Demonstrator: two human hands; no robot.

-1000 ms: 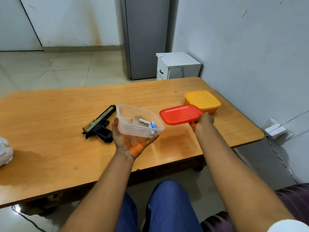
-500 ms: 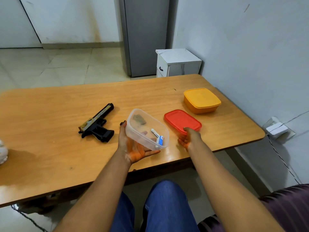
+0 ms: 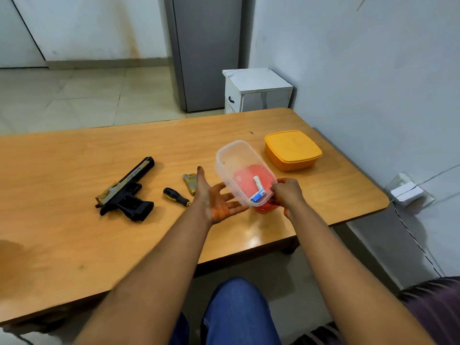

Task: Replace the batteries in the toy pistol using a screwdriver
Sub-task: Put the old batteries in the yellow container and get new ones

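I see the right hand pinching the clear tub rim, tilted; left hand spread palm-up beside the tub, batteries inside

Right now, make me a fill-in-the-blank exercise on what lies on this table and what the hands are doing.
1. The right hand grips the rim of the clear ____.
2. The left hand is held open, palm ____.
3. The screwdriver lies on the table between the left hand and the toy ____.
4. The closed box near the wall is ____ in colour.

Missing words: container; up; pistol; yellow
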